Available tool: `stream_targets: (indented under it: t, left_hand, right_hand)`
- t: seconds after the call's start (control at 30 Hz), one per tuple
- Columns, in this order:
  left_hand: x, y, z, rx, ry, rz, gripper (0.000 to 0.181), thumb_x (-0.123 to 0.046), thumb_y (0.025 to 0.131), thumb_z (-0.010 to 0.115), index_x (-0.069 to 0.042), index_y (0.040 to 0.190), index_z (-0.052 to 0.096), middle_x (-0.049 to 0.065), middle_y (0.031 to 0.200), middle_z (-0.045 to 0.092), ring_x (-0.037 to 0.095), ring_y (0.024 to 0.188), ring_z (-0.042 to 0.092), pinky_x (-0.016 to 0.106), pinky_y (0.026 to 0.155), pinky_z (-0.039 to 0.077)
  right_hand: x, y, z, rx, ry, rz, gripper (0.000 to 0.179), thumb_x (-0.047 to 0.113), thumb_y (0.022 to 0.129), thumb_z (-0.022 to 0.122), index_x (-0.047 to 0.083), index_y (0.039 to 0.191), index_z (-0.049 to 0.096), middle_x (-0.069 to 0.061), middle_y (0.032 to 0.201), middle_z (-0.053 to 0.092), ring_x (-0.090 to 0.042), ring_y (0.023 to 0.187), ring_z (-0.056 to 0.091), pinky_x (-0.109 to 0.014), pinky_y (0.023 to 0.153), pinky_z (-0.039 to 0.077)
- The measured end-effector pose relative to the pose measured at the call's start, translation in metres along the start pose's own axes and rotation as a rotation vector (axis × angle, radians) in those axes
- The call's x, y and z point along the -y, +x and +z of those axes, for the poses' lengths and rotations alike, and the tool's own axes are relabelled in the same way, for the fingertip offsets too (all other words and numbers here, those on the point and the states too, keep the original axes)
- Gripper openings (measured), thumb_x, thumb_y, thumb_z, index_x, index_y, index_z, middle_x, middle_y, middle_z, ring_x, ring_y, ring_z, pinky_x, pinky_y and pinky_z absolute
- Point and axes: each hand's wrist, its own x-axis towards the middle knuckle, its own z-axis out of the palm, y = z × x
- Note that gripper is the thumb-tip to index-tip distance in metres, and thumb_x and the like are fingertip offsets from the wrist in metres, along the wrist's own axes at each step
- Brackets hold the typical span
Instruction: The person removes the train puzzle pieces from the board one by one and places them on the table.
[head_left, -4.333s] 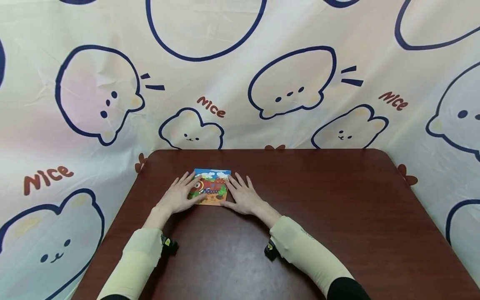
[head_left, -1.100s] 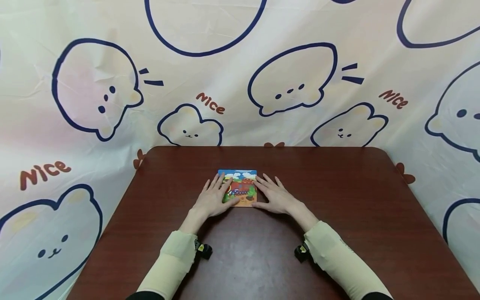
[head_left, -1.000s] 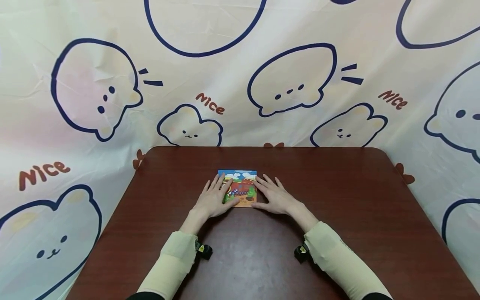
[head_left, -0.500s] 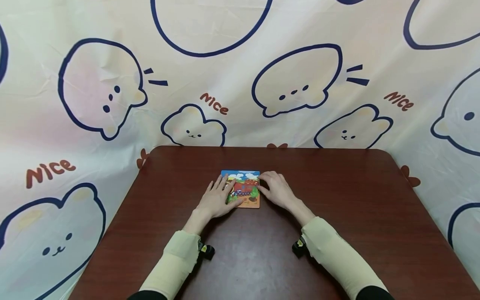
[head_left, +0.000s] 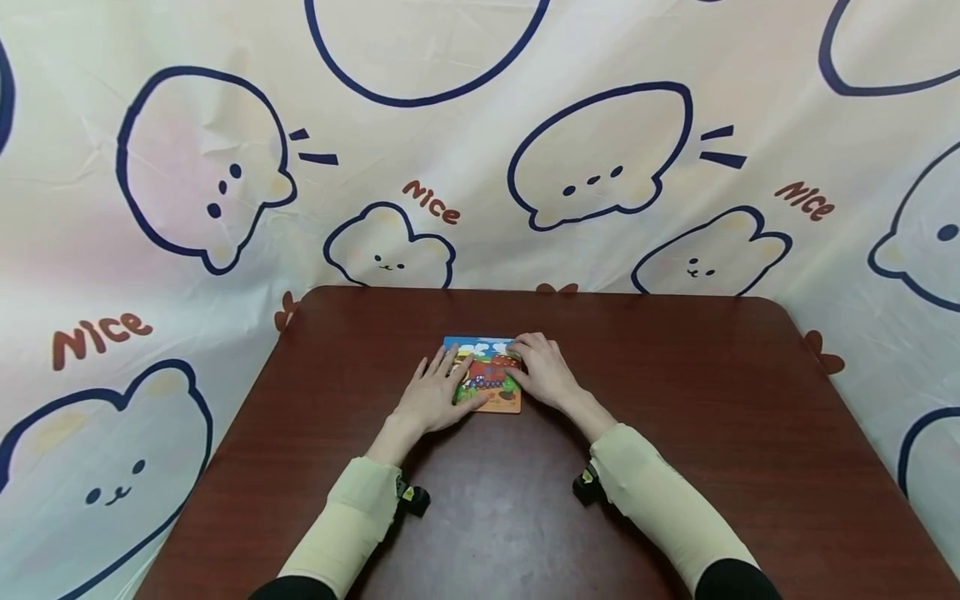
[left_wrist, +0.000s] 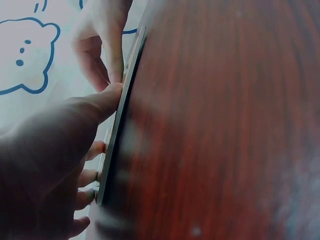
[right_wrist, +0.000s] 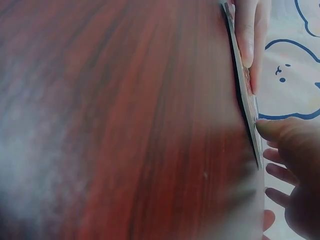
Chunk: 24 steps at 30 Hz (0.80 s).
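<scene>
The cloth-sleeved, pale yellow-green left arm (head_left: 345, 518) and right arm (head_left: 667, 502) angle inward before me; the bare left hand (head_left: 426, 402) spreads its fingers (head_left: 461, 370), the bare right hand (head_left: 549, 373) bends its own, thumb (head_left: 520, 378) apart.

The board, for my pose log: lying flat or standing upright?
Flat: the head view shows the board printed side up, and the wrist views show its thin edge along the table.

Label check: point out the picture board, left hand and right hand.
Picture board (head_left: 489, 377), head view: middle of printed face.
Left hand (head_left: 432, 399), head view: back of hand.
Right hand (head_left: 547, 374), head view: back of hand.
</scene>
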Motion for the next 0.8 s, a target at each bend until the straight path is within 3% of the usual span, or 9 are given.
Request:
stream_targets:
  t: [0.6, 0.8]
  left_hand:
    - [-0.002, 0.002, -0.004, -0.007, 0.085, -0.001, 0.086, -0.079, 0.103, 0.049, -0.033, 0.175, 0.034, 0.013, 0.184, 0.027, 0.035, 0.172, 0.026, 0.068, 0.139, 0.011]
    - [-0.004, 0.004, -0.002, -0.009, 0.125, -0.023, 0.091, -0.084, 0.101, 0.048, -0.035, 0.175, 0.03, 0.013, 0.184, 0.026, 0.034, 0.172, 0.025, 0.068, 0.139, 0.01]
  right_hand:
    - [0.004, 0.006, 0.001, 0.007, 0.031, 0.073, 0.045, 0.028, 0.103, 0.08, 0.003, 0.139, 0.073, -0.019, 0.142, 0.067, -0.038, 0.132, 0.058, -0.055, 0.102, 0.048]
    - [0.004, 0.011, 0.0, 0.035, 0.072, 0.112, 0.049, 0.026, 0.103, 0.08, 0.0, 0.143, 0.07, -0.024, 0.144, 0.065, -0.042, 0.132, 0.055, -0.058, 0.107, 0.047]
